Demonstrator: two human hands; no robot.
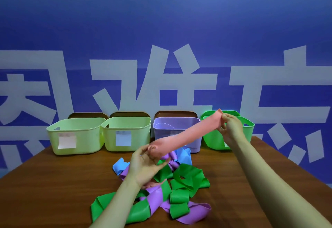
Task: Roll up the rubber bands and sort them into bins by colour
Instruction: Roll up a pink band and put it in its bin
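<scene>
A pink rubber band (185,134) is stretched flat in the air between my two hands, above the pile. My left hand (145,165) pinches its near end over the table's middle. My right hand (231,125) pinches its far end, raised in front of the green bin (213,138). Below lies a tangled pile of green bands (186,177), purple bands (194,213) and blue bands (120,166) on the wooden table (53,182). Along the back stand two pale green bins (75,134) (127,132), each with a paper label, and a purple bin (172,129).
The bins stand in a row at the table's far edge against a blue wall with large white characters. Bare wood shows left of the pile and along the right side. Brown shapes sit behind the bins.
</scene>
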